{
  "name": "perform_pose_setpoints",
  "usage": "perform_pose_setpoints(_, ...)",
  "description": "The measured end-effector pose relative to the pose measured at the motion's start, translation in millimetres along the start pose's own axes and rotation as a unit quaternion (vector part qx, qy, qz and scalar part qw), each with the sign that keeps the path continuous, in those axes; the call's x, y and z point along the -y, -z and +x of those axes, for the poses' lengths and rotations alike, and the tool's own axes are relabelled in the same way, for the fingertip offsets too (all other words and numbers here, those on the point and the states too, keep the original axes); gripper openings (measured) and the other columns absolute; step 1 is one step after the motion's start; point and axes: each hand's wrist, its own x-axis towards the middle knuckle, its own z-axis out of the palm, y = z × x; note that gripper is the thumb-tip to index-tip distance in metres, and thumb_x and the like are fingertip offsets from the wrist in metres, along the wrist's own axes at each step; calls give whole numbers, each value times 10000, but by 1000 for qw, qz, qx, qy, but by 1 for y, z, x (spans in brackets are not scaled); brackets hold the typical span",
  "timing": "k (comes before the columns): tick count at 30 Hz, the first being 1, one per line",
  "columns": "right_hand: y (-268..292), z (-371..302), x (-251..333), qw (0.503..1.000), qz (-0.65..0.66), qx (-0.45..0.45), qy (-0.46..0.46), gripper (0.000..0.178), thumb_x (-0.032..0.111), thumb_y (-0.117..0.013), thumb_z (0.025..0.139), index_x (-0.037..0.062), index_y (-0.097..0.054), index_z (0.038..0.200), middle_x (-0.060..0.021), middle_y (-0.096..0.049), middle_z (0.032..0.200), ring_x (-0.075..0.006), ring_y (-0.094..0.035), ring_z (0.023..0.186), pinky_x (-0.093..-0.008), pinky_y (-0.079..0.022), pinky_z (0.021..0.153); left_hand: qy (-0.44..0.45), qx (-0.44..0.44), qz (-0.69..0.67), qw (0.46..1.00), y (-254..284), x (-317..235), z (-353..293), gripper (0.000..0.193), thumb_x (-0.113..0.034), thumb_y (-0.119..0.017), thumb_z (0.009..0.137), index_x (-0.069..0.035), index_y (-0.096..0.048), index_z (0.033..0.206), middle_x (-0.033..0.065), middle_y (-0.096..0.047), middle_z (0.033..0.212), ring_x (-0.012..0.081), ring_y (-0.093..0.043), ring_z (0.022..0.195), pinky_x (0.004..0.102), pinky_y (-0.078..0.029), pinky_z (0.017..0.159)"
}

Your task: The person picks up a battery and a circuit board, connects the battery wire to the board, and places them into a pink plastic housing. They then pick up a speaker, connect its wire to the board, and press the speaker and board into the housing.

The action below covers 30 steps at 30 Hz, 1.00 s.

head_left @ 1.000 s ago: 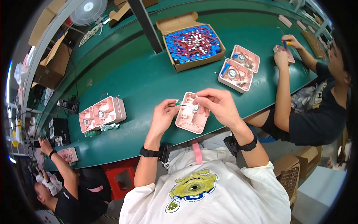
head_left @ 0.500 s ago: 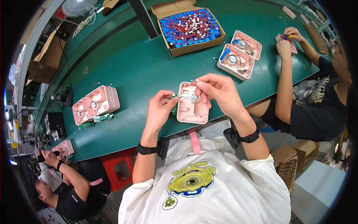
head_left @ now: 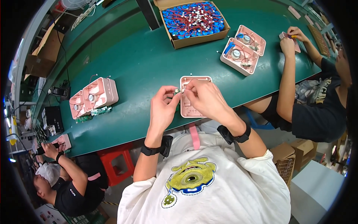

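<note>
In front of me on the green table lies a pink plastic housing point(head_left: 189, 111), open side up, partly covered by my right hand. My left hand point(head_left: 162, 109) is closed at its left edge, pinching a small green circuit board point(head_left: 176, 91) between thumb and fingertips. Reaching across the housing, my right hand point(head_left: 204, 96) pinches a small white connector point(head_left: 182, 90) against the board's edge. The fingertips of both hands almost meet there. Whether the connector is seated in the board I cannot tell. The speaker inside the housing is hidden under my right hand.
A cardboard box point(head_left: 201, 42) of blue batteries with red wires stands at the back. Pink housings point(head_left: 238, 64) with speakers and batteries lie to the right, more housings point(head_left: 107, 98) to the left. Co-workers sit at both sides, one with hands point(head_left: 287, 45) on a pink part.
My right hand has moved left and down from the housing's upper right to the board in my left hand, bringing the white connector along. The whole view has shifted slightly.
</note>
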Motion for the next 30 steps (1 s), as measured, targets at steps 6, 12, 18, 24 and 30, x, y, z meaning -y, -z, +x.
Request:
perform_pose_setpoints(6,-3,4,2,999,-28,17,-14,198,152,-645,954,-32,-712,978,-226,-747,831,-413,-734,787,-490,-569,760,8,-16,36,999,-4,1,-7,192,-19,-758,966,51,-696,1134,80,-714,1076,120,-693,897,260,-575,760)
perform_pose_setpoints(12,-2,3,5,998,-47,22,-21,184,139,-651,941,-33,-711,960,-238,-741,826,-421,-731,782,-502,-566,747,-29,-22,64,997,-8,0,-9,177,-6,-760,959,59,-707,1115,92,-705,1107,127,-701,918,263,-586,789)
perform_pose_setpoints(18,-6,2,6,998,-65,7,-6,173,130,-653,929,-33,-712,945,-258,-725,802,-438,-720,758,-519,-562,721,-115,-59,102,986,-13,-2,-12,164,14,-768,902,57,-720,1053,135,-712,1024,204,-730,830,313,-592,746)
perform_pose_setpoints(24,-8,3,5,998,-60,4,-14,175,135,-660,930,-31,-714,948,-256,-717,786,-447,-714,751,-518,-563,712,-134,-42,97,985,-13,-3,-10,157,31,-767,889,53,-724,1039,131,-713,1008,208,-725,830,319,-589,749)
perform_pose_setpoints(30,1,9,3,992,-107,57,37,186,162,-692,944,-17,-735,971,-227,-734,817,-423,-728,792,-492,-573,735,-87,-29,99,991,-3,5,-3,185,4,-760,911,53,-727,1086,123,-725,993,189,-724,856,307,-587,764)
